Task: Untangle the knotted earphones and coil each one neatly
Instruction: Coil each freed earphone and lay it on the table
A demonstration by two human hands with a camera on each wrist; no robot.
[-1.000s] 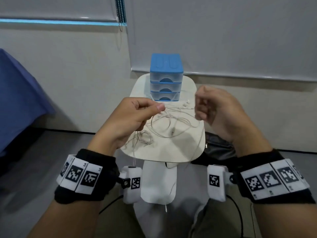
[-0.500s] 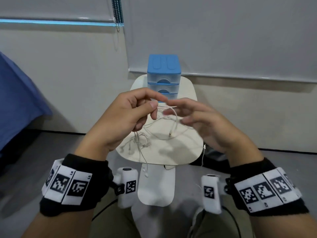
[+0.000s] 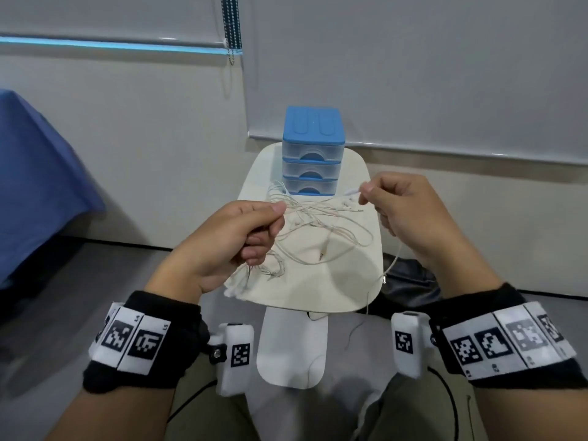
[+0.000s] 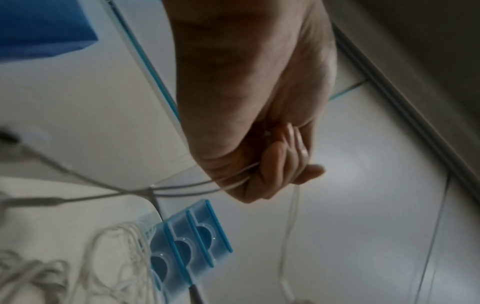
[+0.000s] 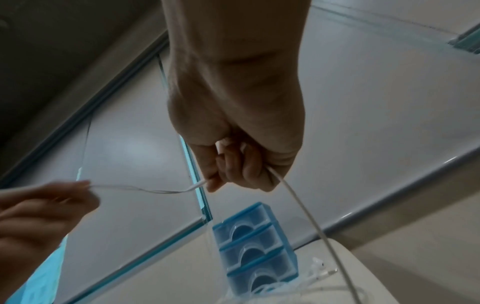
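Observation:
A tangle of thin white earphone cables lies on the small cream table and rises into both hands. My left hand pinches several strands between thumb and curled fingers above the table's left side. My right hand pinches a white cable end at the fingertips, and another length runs out of its fist and hangs down past the table's right edge, ending in a plug. A taut stretch of cable spans between the two hands. Small earbuds lie near the drawers.
A blue-topped mini chest of three clear drawers stands at the table's far edge, against the wall. A blue cloth covers something at the left. A dark bag lies on the floor right of the table.
The hands, close together half a second ago, have drawn apart. The right hand went from spread fingers to a pinch on the cable end and pulled it right, stretching cable between the hands.

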